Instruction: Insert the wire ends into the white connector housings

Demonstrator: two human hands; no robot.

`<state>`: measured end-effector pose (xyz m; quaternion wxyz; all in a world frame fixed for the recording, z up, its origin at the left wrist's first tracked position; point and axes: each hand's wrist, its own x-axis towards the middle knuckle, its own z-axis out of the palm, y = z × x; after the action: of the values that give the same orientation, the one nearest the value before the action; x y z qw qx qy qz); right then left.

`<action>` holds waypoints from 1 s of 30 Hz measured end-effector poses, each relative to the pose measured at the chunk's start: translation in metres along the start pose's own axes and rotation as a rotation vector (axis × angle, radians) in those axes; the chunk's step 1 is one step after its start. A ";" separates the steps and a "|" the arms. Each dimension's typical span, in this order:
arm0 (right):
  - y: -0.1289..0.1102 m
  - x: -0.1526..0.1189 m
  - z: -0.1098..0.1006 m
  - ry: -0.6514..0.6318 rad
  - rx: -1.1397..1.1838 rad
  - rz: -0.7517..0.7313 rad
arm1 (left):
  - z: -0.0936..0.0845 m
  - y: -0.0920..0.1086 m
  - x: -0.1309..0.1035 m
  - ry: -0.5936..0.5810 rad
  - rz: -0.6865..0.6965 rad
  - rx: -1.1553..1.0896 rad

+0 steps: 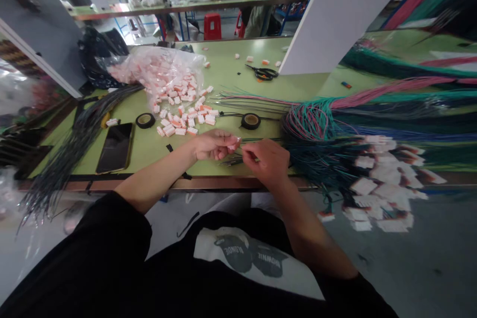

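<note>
I see my left hand (213, 145) pinching a small pale piece (234, 145); my right hand (267, 159) curls just beside it, contents hidden. A slack pinch could drop it among the wires (311, 120).

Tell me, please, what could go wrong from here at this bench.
The white-and-orange plastic connectors hanging off the green bench might snag. The flat black rectangular phone near the front edge could be knocked off. The thin green-and-pink wires bunched beside the right hand might tangle.
</note>
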<state>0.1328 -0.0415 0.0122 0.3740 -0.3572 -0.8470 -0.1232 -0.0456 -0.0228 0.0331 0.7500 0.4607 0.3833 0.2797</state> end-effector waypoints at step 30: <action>-0.004 0.010 -0.006 -0.153 0.289 0.212 | 0.003 -0.002 0.001 0.003 0.018 -0.085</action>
<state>0.1285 -0.0420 0.0233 0.3670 -0.3953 -0.8394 0.0673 -0.0423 -0.0242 0.0314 0.7657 0.4318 0.3679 0.3032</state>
